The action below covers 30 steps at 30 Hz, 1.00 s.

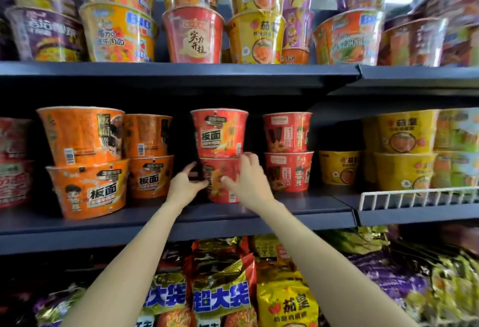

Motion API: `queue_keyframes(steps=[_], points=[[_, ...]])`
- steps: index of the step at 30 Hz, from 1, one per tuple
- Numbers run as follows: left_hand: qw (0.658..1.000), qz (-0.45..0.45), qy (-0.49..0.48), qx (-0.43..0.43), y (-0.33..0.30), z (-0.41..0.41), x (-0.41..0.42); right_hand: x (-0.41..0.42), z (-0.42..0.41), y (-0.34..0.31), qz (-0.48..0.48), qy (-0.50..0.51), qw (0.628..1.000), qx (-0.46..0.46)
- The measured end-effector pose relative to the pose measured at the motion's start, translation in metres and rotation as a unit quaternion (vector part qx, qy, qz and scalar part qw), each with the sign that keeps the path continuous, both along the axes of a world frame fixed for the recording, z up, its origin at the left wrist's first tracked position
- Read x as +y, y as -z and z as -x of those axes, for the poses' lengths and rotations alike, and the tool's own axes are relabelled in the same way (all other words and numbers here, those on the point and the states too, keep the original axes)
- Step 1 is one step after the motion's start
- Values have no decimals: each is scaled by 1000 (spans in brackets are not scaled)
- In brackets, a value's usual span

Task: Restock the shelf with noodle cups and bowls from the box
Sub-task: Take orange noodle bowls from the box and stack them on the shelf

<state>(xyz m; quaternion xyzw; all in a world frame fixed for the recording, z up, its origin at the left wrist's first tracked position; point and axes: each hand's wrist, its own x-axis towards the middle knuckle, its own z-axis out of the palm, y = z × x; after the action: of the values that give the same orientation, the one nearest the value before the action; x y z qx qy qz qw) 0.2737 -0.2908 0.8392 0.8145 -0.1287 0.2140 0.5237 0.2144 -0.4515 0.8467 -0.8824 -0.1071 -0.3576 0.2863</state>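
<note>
Now, both hands, left [187, 184], right [247, 179], gripping lower red bowl [223, 186], middle shelf [259, 216].

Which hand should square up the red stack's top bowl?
Probably the right hand: its fingertips already reach the top red bowl. The left hand sits lower, beside the bottom red bowl.

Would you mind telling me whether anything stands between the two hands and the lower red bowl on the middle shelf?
Nothing visible does: the left hand and right hand already flank the lower red bowl, fingers at its sides.
</note>
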Motion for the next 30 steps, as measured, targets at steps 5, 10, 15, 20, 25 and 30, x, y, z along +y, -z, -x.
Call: queue_keyframes(steps=[5, 10, 15, 20, 25, 30], points=[[987, 152, 40, 38, -1, -11, -12, 24, -41, 13, -25, -26, 994, 101], [995, 81, 56, 25, 2, 12, -13, 18, -30, 22, -50, -20, 996, 65], [990, -51, -8, -130, 24, 80, -3, 4, 37, 53, -67, -54, 994, -73], [921, -123, -74, -363, 92, 176, 20, 3, 126, 127, -88, -126, 977, -146], [933, -158, -39, -321, 208, 243, 42, 8, 192, 248, -26, -207, 977, -32], [970, -234, -25, -52, 354, 297, 66, 11, 237, 391, -13, -219, 945, 241]])
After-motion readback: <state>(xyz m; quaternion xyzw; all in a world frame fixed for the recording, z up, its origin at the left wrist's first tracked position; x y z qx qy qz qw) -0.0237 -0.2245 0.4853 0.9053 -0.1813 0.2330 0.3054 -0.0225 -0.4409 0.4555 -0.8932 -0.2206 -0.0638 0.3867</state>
